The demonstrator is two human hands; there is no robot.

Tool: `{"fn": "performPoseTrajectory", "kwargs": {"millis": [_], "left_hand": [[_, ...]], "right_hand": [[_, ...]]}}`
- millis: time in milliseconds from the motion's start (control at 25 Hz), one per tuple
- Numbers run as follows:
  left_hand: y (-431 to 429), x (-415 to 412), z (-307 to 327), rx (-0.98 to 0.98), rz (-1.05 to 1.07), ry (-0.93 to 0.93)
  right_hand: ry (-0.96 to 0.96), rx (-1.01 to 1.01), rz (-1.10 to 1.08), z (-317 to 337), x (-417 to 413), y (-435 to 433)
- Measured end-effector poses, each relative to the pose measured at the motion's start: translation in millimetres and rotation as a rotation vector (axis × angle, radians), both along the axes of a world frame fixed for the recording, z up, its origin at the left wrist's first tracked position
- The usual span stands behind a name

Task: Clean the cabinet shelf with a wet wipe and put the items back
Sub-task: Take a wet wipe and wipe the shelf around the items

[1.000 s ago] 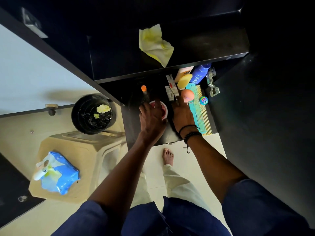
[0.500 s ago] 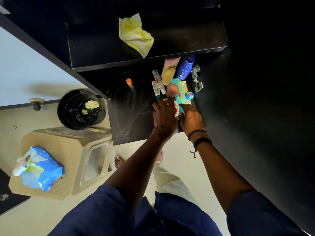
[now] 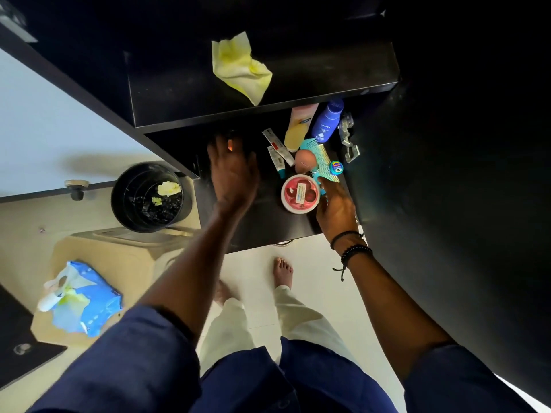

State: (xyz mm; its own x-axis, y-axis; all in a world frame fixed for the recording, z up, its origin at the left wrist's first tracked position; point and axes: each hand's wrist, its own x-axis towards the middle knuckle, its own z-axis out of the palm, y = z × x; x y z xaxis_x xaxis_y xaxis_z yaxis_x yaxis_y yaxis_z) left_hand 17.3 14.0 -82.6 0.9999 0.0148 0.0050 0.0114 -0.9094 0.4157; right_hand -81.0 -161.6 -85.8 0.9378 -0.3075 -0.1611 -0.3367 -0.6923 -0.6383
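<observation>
On the upper black shelf lies a crumpled yellow wipe. The lower shelf holds toiletries at its right: a blue lotion bottle, a yellow-pink tube, small tubes, a pink sponge, a teal comb, a small tin and a round red tub. My left hand reaches far in with fingers spread around an orange-capped item, which is mostly hidden. My right hand touches the tub's right rim with relaxed fingers.
A black bin with used wipes stands on a beige stool at the left, with a blue wet-wipe pack in front of it. A metal hinge is fixed to the dark cabinet wall at right. My bare feet stand below the shelf.
My left hand has left the red tub and moved left and deeper to the orange-capped item. The tub now shows uncovered beside my right hand.
</observation>
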Motion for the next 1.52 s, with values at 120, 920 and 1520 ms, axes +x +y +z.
{"fn": "performPoseTrajectory", "kwargs": {"millis": [120, 920, 1520], "left_hand": [[21.2, 28.2, -4.6, 0.008, -0.049, 0.144], [-56.9, -43.6, 44.2, -0.552, -0.306, 0.018], [-59.5, -58.1, 3.1, -0.337, -0.144, 0.543]], "right_hand": [[-0.036, 0.015, -0.004, 4.1, 0.5, 3.1], [-0.193, 0.057, -0.077, 17.5, 18.6, -5.9], [0.038, -0.206, -0.045, 5.7, 93.2, -29.0]]}}
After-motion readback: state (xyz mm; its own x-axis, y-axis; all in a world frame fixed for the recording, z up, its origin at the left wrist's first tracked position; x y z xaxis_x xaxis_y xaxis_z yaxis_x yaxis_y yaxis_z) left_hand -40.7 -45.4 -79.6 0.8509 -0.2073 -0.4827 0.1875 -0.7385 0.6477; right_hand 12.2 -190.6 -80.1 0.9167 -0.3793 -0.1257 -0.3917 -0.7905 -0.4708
